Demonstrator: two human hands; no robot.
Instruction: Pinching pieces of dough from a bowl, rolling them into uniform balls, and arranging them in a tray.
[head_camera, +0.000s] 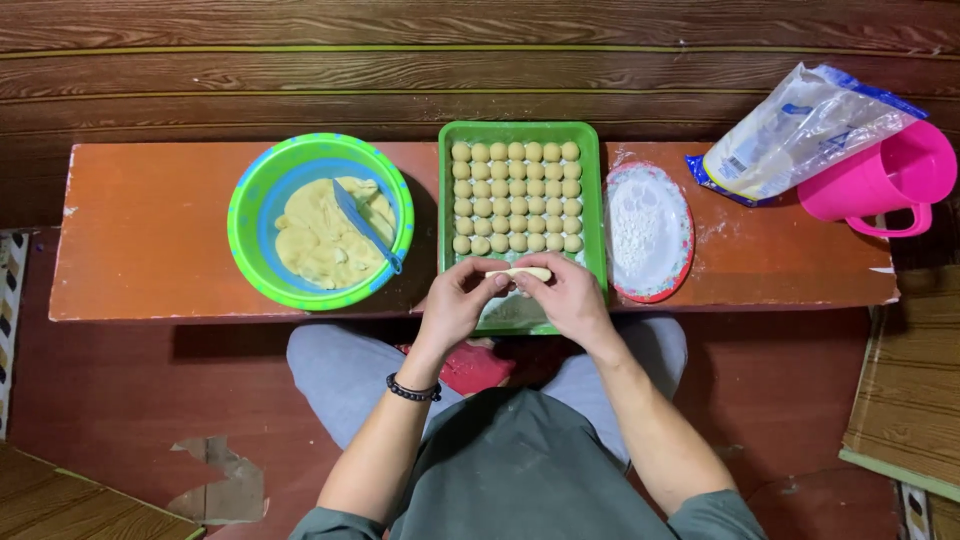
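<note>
My left hand and my right hand meet over the near end of a green tray, each pinching one end of a short pale roll of dough. Rows of several small dough balls fill the tray's far part. A green and blue bowl to the left of the tray holds yellow dough with a blue scraper lying in it. A black bead bracelet is on my left wrist.
Everything rests on a low orange-brown bench. A red-rimmed plate of white flour sits right of the tray. At the far right a flour bag leans in a pink jug. Dark wooden planks lie beyond; my knees are under the bench.
</note>
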